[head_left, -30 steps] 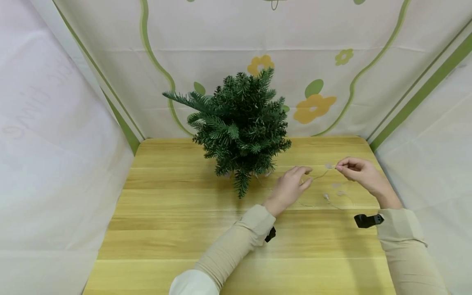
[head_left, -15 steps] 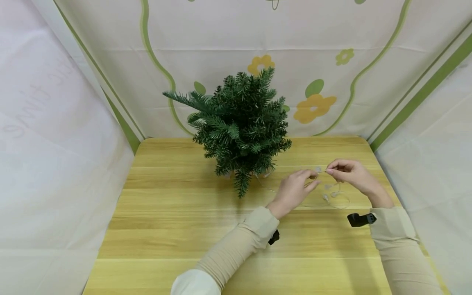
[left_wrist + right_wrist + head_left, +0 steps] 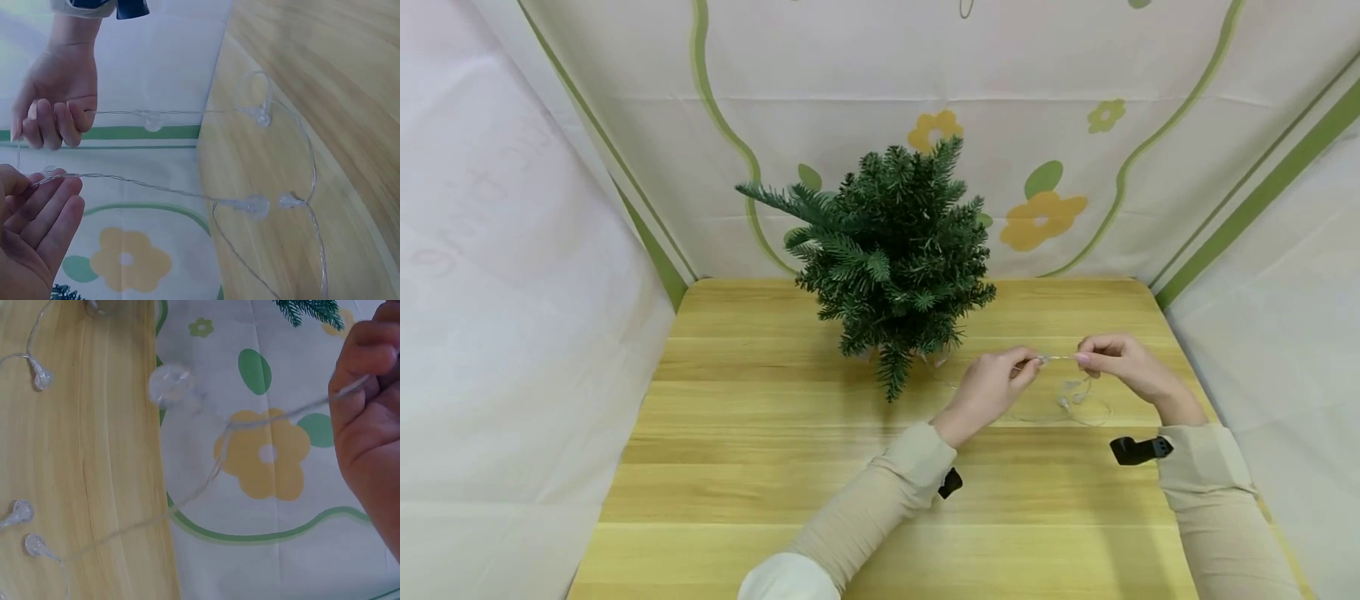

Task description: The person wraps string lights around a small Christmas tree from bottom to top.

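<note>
A string of fairy lights, with thin clear wire (image 3: 144, 183) and small clear bulbs (image 3: 255, 205), stretches between both hands over the table's right side. My left hand (image 3: 988, 387) pinches the wire between thumb and forefinger; its other fingers look fairly straight in the left wrist view. To its right, my right hand (image 3: 1123, 362) pinches another stretch of the wire, with its fingers curled in. The span between them is nearly straight. Several more bulbs (image 3: 1063, 402) and a loop of wire lie on the wood below the hands. One blurred bulb (image 3: 170, 385) hangs in the right wrist view.
A small artificial fir tree (image 3: 898, 250) stands at the back middle of the wooden table (image 3: 737, 475), left of the hands. White fabric walls with printed flowers (image 3: 1043, 221) rise behind and at both sides. The tree's base is mostly hidden by branches.
My left hand has come slightly right, and its spread thumb and forefinger have closed on the wire. My right hand went left, then slightly back right and lower. The wire between them is now straighter.
</note>
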### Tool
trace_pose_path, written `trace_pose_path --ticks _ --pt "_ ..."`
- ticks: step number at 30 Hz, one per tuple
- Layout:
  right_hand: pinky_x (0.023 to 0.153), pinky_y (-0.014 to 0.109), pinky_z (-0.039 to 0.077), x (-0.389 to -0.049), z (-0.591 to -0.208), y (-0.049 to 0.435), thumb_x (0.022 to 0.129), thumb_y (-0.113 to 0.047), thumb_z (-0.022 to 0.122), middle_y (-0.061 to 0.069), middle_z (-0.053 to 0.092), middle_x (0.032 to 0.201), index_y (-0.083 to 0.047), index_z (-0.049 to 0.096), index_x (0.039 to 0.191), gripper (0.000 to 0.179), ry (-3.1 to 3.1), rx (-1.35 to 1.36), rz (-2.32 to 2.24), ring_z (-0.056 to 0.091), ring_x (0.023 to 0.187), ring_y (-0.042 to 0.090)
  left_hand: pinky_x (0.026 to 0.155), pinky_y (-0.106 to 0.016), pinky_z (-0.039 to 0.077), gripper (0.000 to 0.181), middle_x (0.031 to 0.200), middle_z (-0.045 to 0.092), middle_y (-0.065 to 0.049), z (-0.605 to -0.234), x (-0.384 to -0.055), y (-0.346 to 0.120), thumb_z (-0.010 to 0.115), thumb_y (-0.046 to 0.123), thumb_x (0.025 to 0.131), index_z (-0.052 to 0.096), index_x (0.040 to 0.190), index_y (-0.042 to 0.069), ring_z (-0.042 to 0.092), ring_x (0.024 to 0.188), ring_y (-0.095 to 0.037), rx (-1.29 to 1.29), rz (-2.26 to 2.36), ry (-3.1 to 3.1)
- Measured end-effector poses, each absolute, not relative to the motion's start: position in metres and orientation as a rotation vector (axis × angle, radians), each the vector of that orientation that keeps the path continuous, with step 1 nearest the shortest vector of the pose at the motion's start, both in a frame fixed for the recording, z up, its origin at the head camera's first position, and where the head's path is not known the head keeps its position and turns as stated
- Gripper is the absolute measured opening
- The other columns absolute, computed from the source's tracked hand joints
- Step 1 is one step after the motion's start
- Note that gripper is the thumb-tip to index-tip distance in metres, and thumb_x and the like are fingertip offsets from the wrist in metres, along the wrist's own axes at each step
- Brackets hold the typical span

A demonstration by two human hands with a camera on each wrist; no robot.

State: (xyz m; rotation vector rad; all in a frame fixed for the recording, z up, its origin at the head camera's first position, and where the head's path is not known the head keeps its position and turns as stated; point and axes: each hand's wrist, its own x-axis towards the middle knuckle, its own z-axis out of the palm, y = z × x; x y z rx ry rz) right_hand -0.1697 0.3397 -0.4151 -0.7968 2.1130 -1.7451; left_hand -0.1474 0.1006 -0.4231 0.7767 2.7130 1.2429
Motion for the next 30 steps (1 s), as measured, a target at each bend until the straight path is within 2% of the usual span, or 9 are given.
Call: trace_pose_path --ticks 4,8,11,13,17,19,22,27,30 --pt "0.059 0.032 0.028 -0.172 -0.423 0.347 0.096 0.013 0.035 0.001 0.051 0.075 -0.008 0.060 0.079 0.037 1.899 -0.917 -1.957 0.038 0.068 0.020 0.047 -0.009 0.036 0.029 0.096 0.073 0.003 -0.423 -0.148 0.094 0.042 0.030 0.103 0.065 0.116 0.017 0.052 0.056 0.002 0.757 1.301 2.661" --pt "0.065 0.031 0.028 -0.177 -0.428 0.357 0.097 0.013 0.025 0.006 0.041 0.073 -0.004 0.048 0.073 0.038 1.685 -1.069 -2.099 0.037 0.074 0.022 0.049 -0.008 0.037 0.028 0.096 0.074 0.000 -0.419 -0.149 0.087 0.043 0.027 0.103 0.066 0.112 0.014 0.055 0.059 0.001 0.770 1.336 2.641" --pt "0.069 0.028 0.035 -0.179 -0.428 0.362 0.097 0.013 0.019 0.007 0.036 0.072 -0.002 0.040 0.071 0.037 1.532 -1.139 -2.163 0.042 0.077 0.020 0.047 -0.009 0.038 0.027 0.093 0.074 0.000 -0.413 -0.148 0.080 0.043 0.026 0.103 0.065 0.111 0.013 0.053 0.056 0.000 0.787 1.340 2.629" --pt "0.075 0.026 0.043 -0.180 -0.427 0.364 0.098 0.012 0.017 0.007 0.043 0.073 0.001 0.042 0.072 0.038 1.426 -1.147 -2.215 0.050 0.082 0.019 0.046 -0.010 0.036 0.027 0.090 0.072 0.000 -0.410 -0.148 0.075 0.042 0.027 0.103 0.064 0.111 0.014 0.049 0.052 -0.001 0.797 1.329 2.624" --pt "0.094 0.029 0.048 -0.180 -0.424 0.366 0.099 0.011 0.018 0.011 0.062 0.095 0.008 0.057 0.084 0.041 1.289 -1.158 -2.249 0.058 0.104 0.021 0.043 -0.013 0.030 0.027 0.084 0.068 0.002 -0.406 -0.146 0.064 0.040 0.030 0.103 0.062 0.111 0.016 0.036 0.046 -0.003 0.819 1.268 2.638" --pt "0.100 0.030 0.044 -0.181 -0.423 0.367 0.100 0.009 0.020 0.011 0.064 0.109 0.009 0.063 0.095 0.043 1.277 -1.169 -2.221 0.057 0.112 0.022 0.044 -0.013 0.029 0.028 0.086 0.069 0.001 -0.406 -0.144 0.058 0.040 0.030 0.103 0.062 0.111 0.016 0.034 0.046 -0.004 0.820 1.254 2.649" --pt "0.106 0.031 0.041 -0.183 -0.421 0.369 0.100 0.008 0.019 0.010 0.062 0.118 0.008 0.064 0.108 0.046 1.266 -1.184 -2.179 0.054 0.117 0.023 0.048 -0.012 0.034 0.028 0.098 0.072 -0.001 -0.405 -0.143 0.052 0.040 0.029 0.103 0.062 0.110 0.014 0.041 0.051 -0.002 0.806 1.291 2.637" --pt "0.097 0.031 0.047 -0.185 -0.417 0.372 0.097 0.013 0.015 0.012 0.062 0.116 0.011 0.059 0.112 0.047 1.195 -1.221 -2.109 0.057 0.108 0.022 0.062 -0.011 0.046 0.026 0.113 0.071 -0.005 -0.405 -0.141 0.042 0.042 0.026 0.103 0.062 0.109 0.011 0.064 0.075 -0.007 0.735 1.405 2.537" --pt "0.096 0.028 0.050 -0.185 -0.411 0.374 0.097 0.015 0.018 0.015 0.063 0.123 0.012 0.056 0.122 0.046 1.165 -1.224 -2.024 0.061 0.112 0.021 0.080 -0.016 0.054 0.025 0.118 0.069 -0.006 -0.410 -0.140 0.036 0.042 0.025 0.103 0.061 0.109 0.010 0.069 0.100 -0.015 0.667 1.486 2.462"
